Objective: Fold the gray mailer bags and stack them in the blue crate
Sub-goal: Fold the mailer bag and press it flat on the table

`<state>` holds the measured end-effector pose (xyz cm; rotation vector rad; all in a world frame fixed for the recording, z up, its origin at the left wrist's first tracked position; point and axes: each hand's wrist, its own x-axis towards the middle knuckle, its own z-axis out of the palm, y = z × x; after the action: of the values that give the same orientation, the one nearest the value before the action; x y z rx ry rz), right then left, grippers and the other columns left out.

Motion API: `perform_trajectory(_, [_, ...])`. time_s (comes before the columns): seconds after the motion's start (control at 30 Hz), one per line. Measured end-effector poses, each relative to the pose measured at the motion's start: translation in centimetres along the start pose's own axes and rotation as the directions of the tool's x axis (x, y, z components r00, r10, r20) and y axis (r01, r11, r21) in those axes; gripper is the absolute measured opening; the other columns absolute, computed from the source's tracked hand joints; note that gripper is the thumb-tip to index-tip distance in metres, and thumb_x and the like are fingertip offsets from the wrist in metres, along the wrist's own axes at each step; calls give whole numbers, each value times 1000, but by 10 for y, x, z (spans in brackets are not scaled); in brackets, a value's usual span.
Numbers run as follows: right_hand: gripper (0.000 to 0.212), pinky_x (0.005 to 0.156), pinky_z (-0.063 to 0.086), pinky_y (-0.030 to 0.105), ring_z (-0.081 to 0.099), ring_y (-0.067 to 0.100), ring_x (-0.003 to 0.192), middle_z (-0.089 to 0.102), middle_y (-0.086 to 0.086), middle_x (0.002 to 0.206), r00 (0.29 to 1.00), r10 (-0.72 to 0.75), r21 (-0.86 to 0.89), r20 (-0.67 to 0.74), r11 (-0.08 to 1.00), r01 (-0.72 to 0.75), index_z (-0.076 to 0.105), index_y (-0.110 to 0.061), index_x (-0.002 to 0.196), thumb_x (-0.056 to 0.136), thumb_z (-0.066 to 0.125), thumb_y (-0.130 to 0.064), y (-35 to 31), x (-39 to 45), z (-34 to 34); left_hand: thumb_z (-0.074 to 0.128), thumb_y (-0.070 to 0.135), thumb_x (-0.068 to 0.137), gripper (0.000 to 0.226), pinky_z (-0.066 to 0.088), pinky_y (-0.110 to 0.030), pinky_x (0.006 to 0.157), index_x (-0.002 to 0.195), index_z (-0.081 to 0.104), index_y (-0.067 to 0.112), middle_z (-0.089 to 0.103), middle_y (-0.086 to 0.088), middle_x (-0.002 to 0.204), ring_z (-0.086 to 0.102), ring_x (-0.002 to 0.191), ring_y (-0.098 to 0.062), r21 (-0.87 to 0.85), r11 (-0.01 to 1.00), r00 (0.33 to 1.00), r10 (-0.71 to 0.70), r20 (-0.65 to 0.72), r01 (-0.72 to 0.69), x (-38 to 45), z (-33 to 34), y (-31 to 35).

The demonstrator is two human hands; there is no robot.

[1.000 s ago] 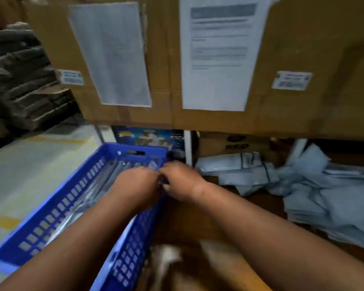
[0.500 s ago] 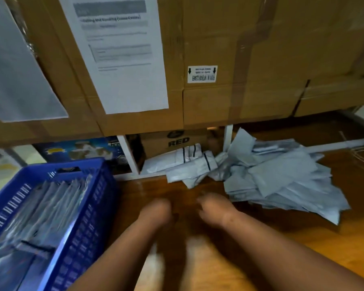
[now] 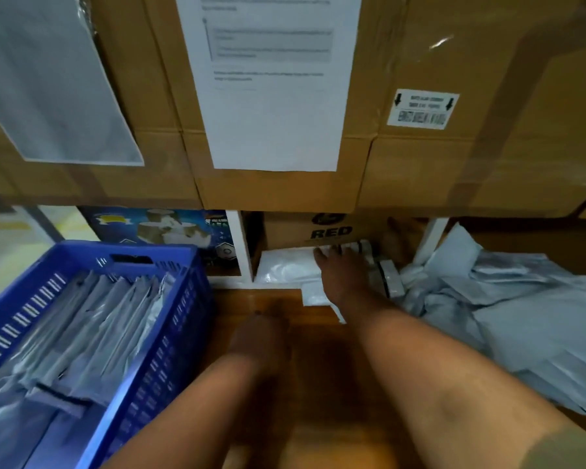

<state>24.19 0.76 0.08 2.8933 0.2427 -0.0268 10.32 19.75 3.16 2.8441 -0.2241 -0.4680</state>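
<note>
Leftmost, one blue crate point(image 3: 183, 319) on the worktop point(image 3: 318, 367), packed with folded gray mailer bags point(image 3: 92, 319) standing on edge in a row; exact count impossible to tell. Behind the crate, one blue printed box point(image 3: 156, 228) under the shelf.

Just right of the crate, left hand point(image 3: 259, 336) low over the bare wood, blurred, fingers curled inward, holding nothing visible; whether clenched tight, impossible to tell. Forearm running back toward the lower edge.

Further right, right hand point(image 3: 344, 272) stretched forward, palm down, fingers spread flat on a white mailer bag point(image 3: 288, 269) lying at the back of the worktop, pressing on it rather than gripping. Behind that bag, one small cardboard box marked RED point(image 3: 329, 228).

Far right, a loose heap of unfolded gray mailer bags point(image 3: 504, 309) spread over the worktop, overlapping, too jumbled to count, well apart from the crate.

Above everything, large cardboard cartons point(image 3: 420, 170) stacked along the back, carrying one gray sheet point(image 3: 48, 79), one printed white sheet point(image 3: 271, 79), and one small barcode label point(image 3: 423, 107).
</note>
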Motion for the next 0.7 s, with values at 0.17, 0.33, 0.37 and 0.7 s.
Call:
perform_trajectory(0.17, [53,120,34,58,39,39,144,49,7,155,999,26,82,23,996,-28,45,-26,156,104,39,-13,3,-9,12,56,43,106,25,55,-40,99,129,61,34,60,5,128,60,113,-15,-2,999,999,36,-19,-36,-1,10,-6])
perform_trajectory(0.33, [51,112,45,49,46,40,142,50,12,158,994,-52,242,-98,967,74,52,-19,154,104,54,-22,19,-80,24,58,47,99,34,55,-38,92,130,62,32,53,4,137,57,120,-20,125,986,968,136,-212,-111,-15,16,0])
perform_trajectory(0.37, [49,113,46,50,48,41,141,52,14,157,993,-55,287,-102,954,83,56,-18,151,102,57,-21,22,-103,32,56,47,97,35,55,-38,90,128,62,31,53,3,135,56,119,-21,180,974,945,182,-271,-136,-24,20,4])
perform_trajectory(0.7, [56,116,47,46,42,30,150,48,4,163,978,-204,411,-51,888,206,51,-31,154,99,61,-30,64,-358,120,36,68,106,76,26,-52,128,162,41,17,25,-12,174,19,162,-30,207,923,903,367,-224,-324,-147,177,44])
